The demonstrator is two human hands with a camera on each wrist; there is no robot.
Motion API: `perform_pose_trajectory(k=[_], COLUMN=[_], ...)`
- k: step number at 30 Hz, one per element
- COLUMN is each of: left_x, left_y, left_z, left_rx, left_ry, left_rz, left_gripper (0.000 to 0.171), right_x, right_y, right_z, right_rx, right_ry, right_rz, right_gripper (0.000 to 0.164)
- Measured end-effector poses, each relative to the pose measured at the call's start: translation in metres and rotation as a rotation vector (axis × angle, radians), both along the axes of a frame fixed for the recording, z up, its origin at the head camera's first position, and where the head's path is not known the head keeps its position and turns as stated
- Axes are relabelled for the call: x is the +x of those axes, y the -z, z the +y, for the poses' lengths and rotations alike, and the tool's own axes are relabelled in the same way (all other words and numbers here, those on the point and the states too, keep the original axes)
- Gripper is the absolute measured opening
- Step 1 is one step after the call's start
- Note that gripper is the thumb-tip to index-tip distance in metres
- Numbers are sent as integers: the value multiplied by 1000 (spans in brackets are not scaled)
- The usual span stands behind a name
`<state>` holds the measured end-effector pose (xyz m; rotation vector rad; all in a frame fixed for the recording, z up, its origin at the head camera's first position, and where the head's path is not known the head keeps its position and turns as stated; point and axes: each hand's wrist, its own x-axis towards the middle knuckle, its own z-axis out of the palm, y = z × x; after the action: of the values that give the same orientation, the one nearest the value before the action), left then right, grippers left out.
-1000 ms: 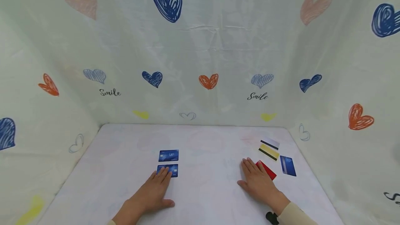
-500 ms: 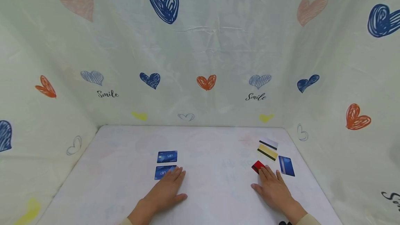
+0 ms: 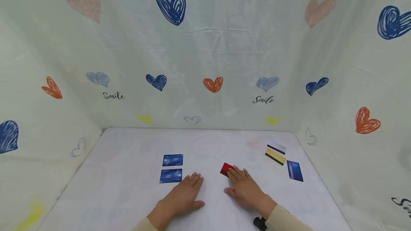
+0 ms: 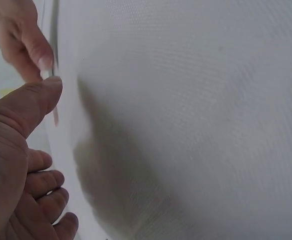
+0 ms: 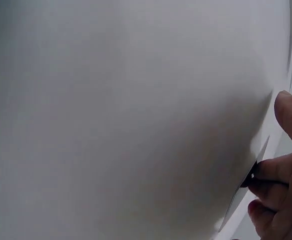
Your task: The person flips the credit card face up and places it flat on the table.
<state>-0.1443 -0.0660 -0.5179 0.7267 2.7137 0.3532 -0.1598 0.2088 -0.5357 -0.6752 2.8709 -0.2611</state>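
Observation:
In the head view, a red bank card point(image 3: 226, 169) with a dark stripe lies near the middle of the white table, partly under my right hand point(image 3: 244, 188). Straight fingers of that hand rest on the card. The right wrist view shows the card point(image 5: 234, 206) edge-on beneath the fingertips. To its left, my left hand point(image 3: 181, 196) lies palm down, fingers straight and holding nothing. Its fingertips are just right of a blue VIP card point(image 3: 170, 176) whose lettering is upside down. Behind that one, another blue VIP card point(image 3: 173, 160) lies lettering upright.
At the right lie a silver card point(image 3: 277, 147), a yellow card point(image 3: 275, 156) and a blue card point(image 3: 295, 171), all with stripes. A dark round object point(image 3: 260, 223) shows by the right sleeve. A heart-printed curtain point(image 3: 221, 45) encloses the table point(image 3: 135, 142).
My right hand has slid the red card leftward from beside the other striped cards to mid-table. My left hand has moved right, off the lower blue card.

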Motion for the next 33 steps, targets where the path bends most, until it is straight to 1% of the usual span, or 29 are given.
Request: perform_pose_trajectory(k=[3,7,9,13,17,21,25,27,29,33], left_x=[-2,-4,-5,-5,-6,-6,-6,-7,-9,-18], left_y=[1,2,3,7,8,7,5,5,6,8], left_z=[5,6,7,8,10,11,11,11,11,12], left_rx=[-13,-30,-34,-46,-80,-113,-110,-92,-72,-46], left_ry=[12,28,33,41,39,25,-1,-14,-29,-69], left_rz=[14,38,32,6,31,55,78,106,151,271], left_gripper=[79,78,78,78,74,70,69,67,64,63], right_x=[-1,-1,-1,-2,-4,-8,-14,-17,-20,-24], right_y=[0,0,0,1,2,2,-1,-2,-2,2], right_z=[-20,-36,-42,-50,-49,-41,-31,-28,-26,-29], right_rx=[23,34,45,63,75,70,44,24,-2,-42], right_ry=[-91,-199,-233,-266,-258,-211,-172,-153,-136,-119], right_rz=[21,23,19,27,38,39,68,85,105,150], right_gripper=[65,60,59,57,59,59,59,60,62,62])
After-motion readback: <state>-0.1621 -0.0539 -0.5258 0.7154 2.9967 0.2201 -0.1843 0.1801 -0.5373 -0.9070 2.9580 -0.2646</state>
